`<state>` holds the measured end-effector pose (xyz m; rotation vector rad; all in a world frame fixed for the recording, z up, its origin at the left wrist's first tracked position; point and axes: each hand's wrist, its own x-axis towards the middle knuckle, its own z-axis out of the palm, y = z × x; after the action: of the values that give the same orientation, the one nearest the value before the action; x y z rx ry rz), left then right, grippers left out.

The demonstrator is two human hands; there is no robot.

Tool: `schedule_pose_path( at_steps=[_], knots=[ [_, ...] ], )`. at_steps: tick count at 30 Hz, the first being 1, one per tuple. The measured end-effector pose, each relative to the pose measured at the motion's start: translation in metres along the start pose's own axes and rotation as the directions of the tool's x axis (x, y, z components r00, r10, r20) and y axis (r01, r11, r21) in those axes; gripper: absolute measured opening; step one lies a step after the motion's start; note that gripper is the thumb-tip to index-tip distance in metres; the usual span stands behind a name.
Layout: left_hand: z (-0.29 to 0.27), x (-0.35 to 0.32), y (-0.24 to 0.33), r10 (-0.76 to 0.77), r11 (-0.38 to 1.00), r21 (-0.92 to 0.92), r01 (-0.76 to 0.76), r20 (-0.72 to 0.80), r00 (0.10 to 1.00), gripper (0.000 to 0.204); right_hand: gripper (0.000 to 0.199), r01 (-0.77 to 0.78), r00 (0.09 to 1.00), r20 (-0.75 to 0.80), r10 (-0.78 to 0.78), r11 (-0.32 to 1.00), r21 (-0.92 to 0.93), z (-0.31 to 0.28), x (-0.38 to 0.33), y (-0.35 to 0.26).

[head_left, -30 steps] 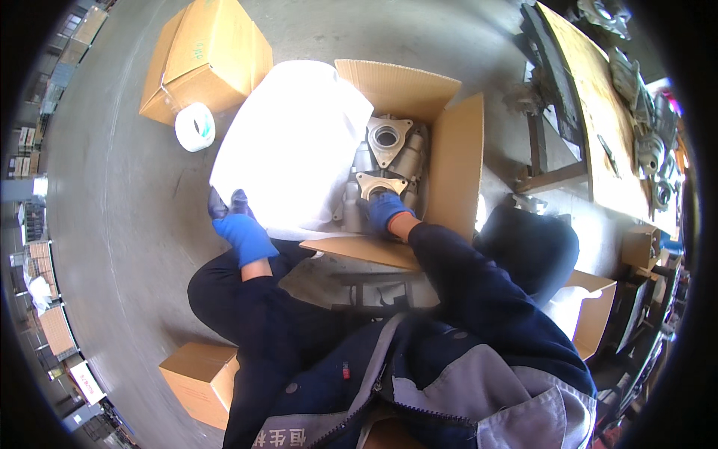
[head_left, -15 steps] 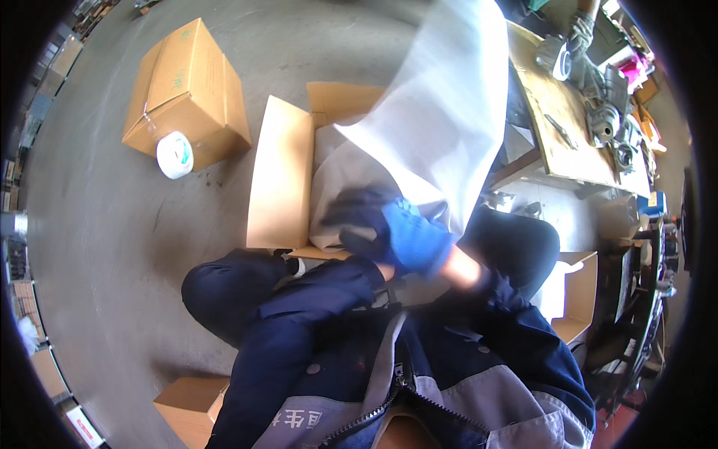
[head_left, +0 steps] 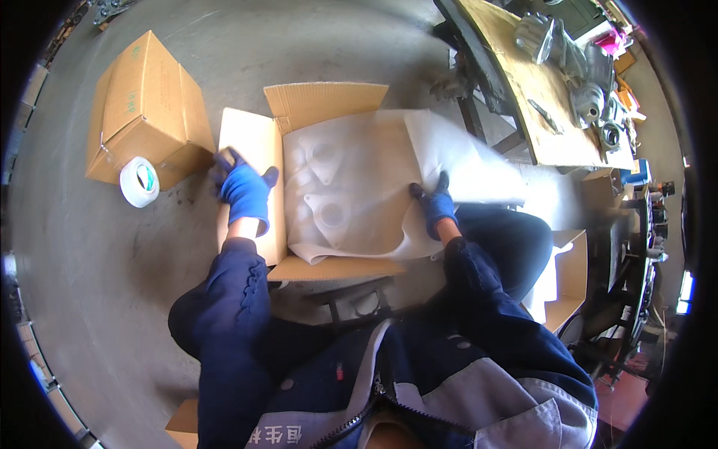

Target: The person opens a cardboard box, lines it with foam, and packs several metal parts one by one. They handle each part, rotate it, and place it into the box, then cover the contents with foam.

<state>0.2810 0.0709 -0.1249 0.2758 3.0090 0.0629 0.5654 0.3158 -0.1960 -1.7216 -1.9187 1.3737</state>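
In front of me stands an open cardboard box [head_left: 327, 101] with its flaps turned outward. A thin whitish packing sheet [head_left: 389, 161] covers its contents and drapes over the right side. Beneath the sheet show several parts with round rings and pointed corners, such as this flange-like part [head_left: 329, 215]. My left hand [head_left: 245, 188], in a blue and black glove, lies on the left flap with thumb and fingers apart. My right hand [head_left: 435, 206], gloved alike, rests on the sheet near the box's right side, thumb and fingers spread.
A closed carton [head_left: 153, 112] stands at the far left, with a roll of tape [head_left: 140, 182] against it. At the right is a wooden-topped bench [head_left: 516, 82] bearing metal castings [head_left: 587, 105] and a dark tool [head_left: 544, 116]. Another open carton [head_left: 572, 280] sits beside my right knee.
My hands were together over the box and have parted, left to the flap, right to the sheet. The raised sheet has come down over the contents. The view has shifted somewhat.
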Motion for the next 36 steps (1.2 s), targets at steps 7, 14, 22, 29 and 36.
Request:
schedule_pose_path(
  at_steps=[7, 14, 22, 29, 36],
  knots=[
    [0.179, 0.070, -0.155, -0.175, 0.573, -0.786, 0.231, 0.159, 0.972, 0.077, 0.041, 0.203, 0.927, 0.266, -0.265, 0.950, 0.237, 0.034, 0.092, 0.119],
    [0.160, 0.041, -0.169, -0.449, 0.717, -0.641, 0.273, -0.125, 0.885, 0.055, 0.055, 0.052, 0.893, 0.437, -0.112, 0.988, 0.147, 0.073, 0.103, 0.018],
    [0.092, 0.005, 0.002, 0.799, 0.601, 0.085, -0.794, -0.051, 0.599, 0.096, 0.085, 0.375, 0.925, 0.209, -0.318, 0.853, -0.363, 0.088, 0.148, -0.021],
    [0.165, -0.041, 0.105, 0.735, 0.457, 0.122, -0.881, 0.507, 0.451, 0.121, 0.079, 0.464, 0.872, 0.391, -0.296, 0.243, -0.852, 0.023, 0.098, -0.118],
    [0.142, -0.017, 0.118, 0.732, 0.503, -0.140, -0.853, 0.594, 0.334, 0.082, 0.058, 0.611, 0.709, 0.320, -0.629, 0.320, -0.724, 0.058, 0.084, -0.093]
  ],
)
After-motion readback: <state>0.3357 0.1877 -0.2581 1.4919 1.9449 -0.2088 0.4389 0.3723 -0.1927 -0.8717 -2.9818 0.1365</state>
